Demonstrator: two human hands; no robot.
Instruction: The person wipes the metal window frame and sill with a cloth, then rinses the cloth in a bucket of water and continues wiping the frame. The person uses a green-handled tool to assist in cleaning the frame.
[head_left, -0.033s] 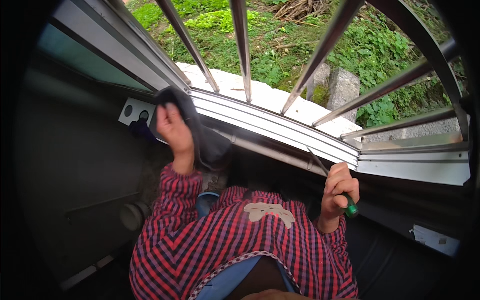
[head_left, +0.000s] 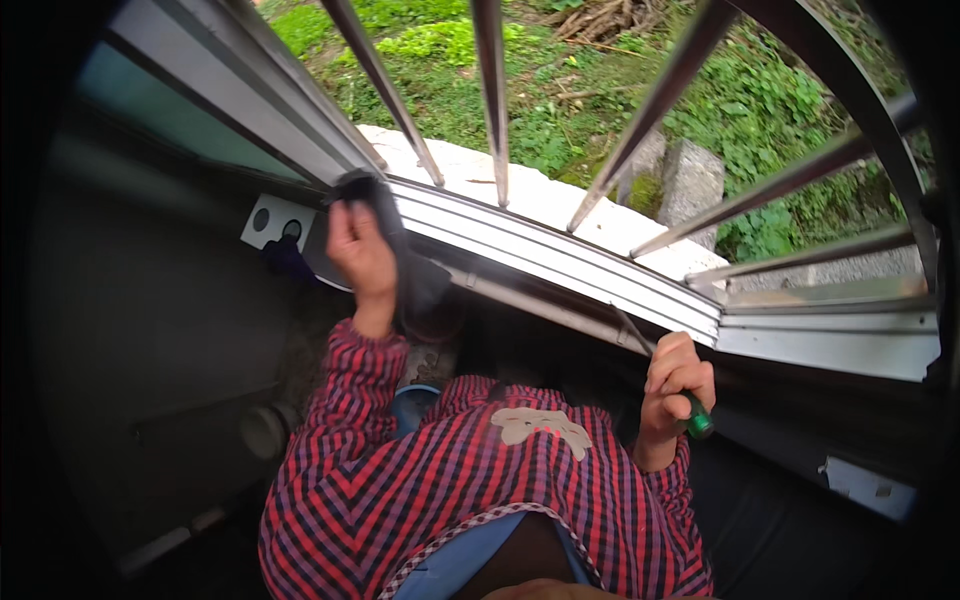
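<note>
My left hand point(head_left: 362, 262) is closed on a dark cloth point(head_left: 428, 295), which hangs down beside the wrist. The cloth's upper end is bunched over the fingers, next to the left corner of the white sliding-window track point(head_left: 560, 252). At the right, my right hand point(head_left: 676, 388) is wrapped round the green handle of a screwdriver point(head_left: 701, 424). Its thin dark shaft points up and left, the tip close to the inner edge of the track. The cloth's lower part is dark and slightly blurred.
Metal bars point(head_left: 492, 110) stand beyond the track, with a white ledge and greenery outside. A white plate with round holes point(head_left: 278, 222) and a dark purple item point(head_left: 290, 260) lie at the left. A blue container point(head_left: 415, 405) is below, a pale pipe point(head_left: 540, 298) under the sill.
My left hand and the bunched end of the cloth have shifted slightly right and down. The right hand keeps its grip on the screwdriver; the whole view has moved a little.
</note>
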